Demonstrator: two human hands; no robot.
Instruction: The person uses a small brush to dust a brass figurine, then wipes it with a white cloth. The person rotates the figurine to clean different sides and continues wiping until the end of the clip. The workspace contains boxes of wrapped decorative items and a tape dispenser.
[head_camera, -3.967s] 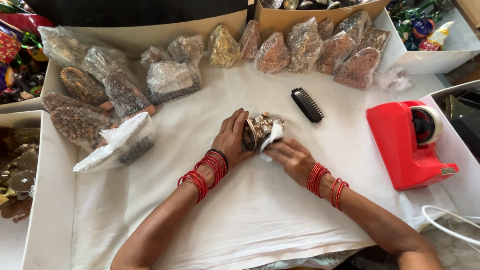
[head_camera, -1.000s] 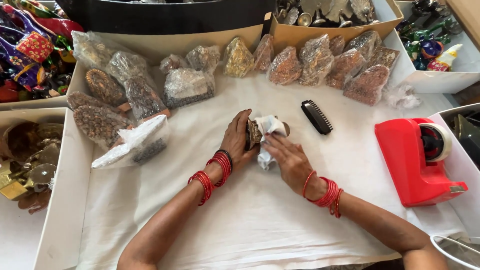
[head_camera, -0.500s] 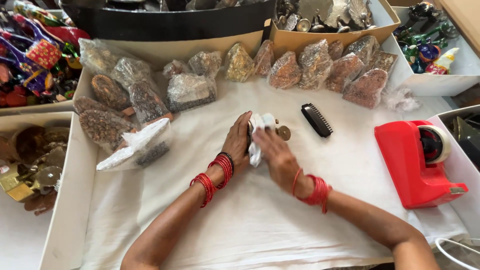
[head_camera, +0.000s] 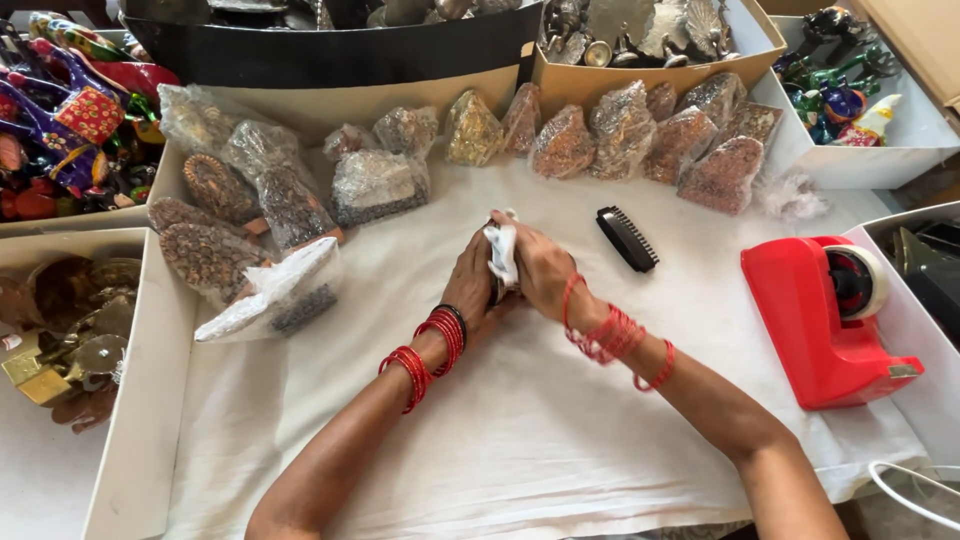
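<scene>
At the far left a white box (head_camera: 140, 400) holds brass-coloured figurines, and above it sits a tray of brightly painted toys (head_camera: 60, 110). Beside these, bubble-wrapped ornaments (head_camera: 250, 215) lie heaped on the white cloth (head_camera: 520, 440), with a second row of wrapped pieces (head_camera: 620, 135) lined along the cardboard box edge further back.

Half a second ago a brown edge of the small ornament showed to the right of the hands; now it is almost fully hidden, and the white wrapping sheet (head_camera: 501, 250) has been drawn up over it. A second ago the sheet hung loose below the right palm. By my reading the wrap is closing around the piece, with the covering close to done but not yet fastened.

The left hand (head_camera: 470, 285) is cupped, fingers curled narrowly against the near side of the bundle, red bangles on the wrist. The right hand (head_camera: 545, 270) is folded over the top and far side, pinching the sheet against the ornament, so both hands grip the same small parcel, held just above the cloth at centre.

To the right a black comb-like brush (head_camera: 627, 238) lies untouched, and further right stands a red tape dispenser (head_camera: 825, 320), well apart from the hands
</scene>
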